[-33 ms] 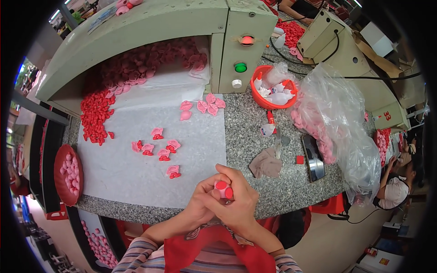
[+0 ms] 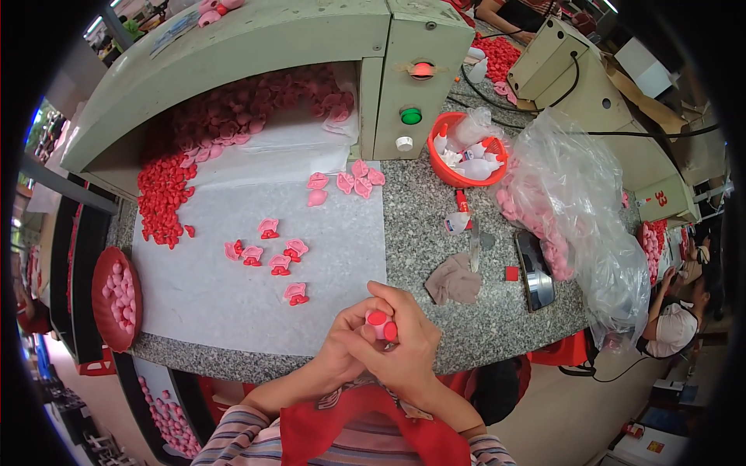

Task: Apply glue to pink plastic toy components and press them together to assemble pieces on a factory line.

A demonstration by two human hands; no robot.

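Both my hands are pressed together above the front edge of the table. Between them is a small pink piece with two red round ends (image 2: 378,322), mostly covered by the fingers. My left hand (image 2: 347,339) wraps it from the left; my right hand (image 2: 413,335) closes over it from the right, thumb across. Ahead and to the left, several pink shells joined to red feet (image 2: 280,265) lie on the white paper sheet (image 2: 202,303). Farther back on the sheet sit several loose pink shells (image 2: 362,185).
A grey-green arched machine (image 2: 381,78) stands behind, with pink shells and red pieces (image 2: 162,202) heaped at its opening. Right are an orange basket (image 2: 443,172) of glue bottles, a cloth (image 2: 453,285), a phone (image 2: 535,272) and a plastic bag (image 2: 575,194). A red bowl (image 2: 103,322) is left.
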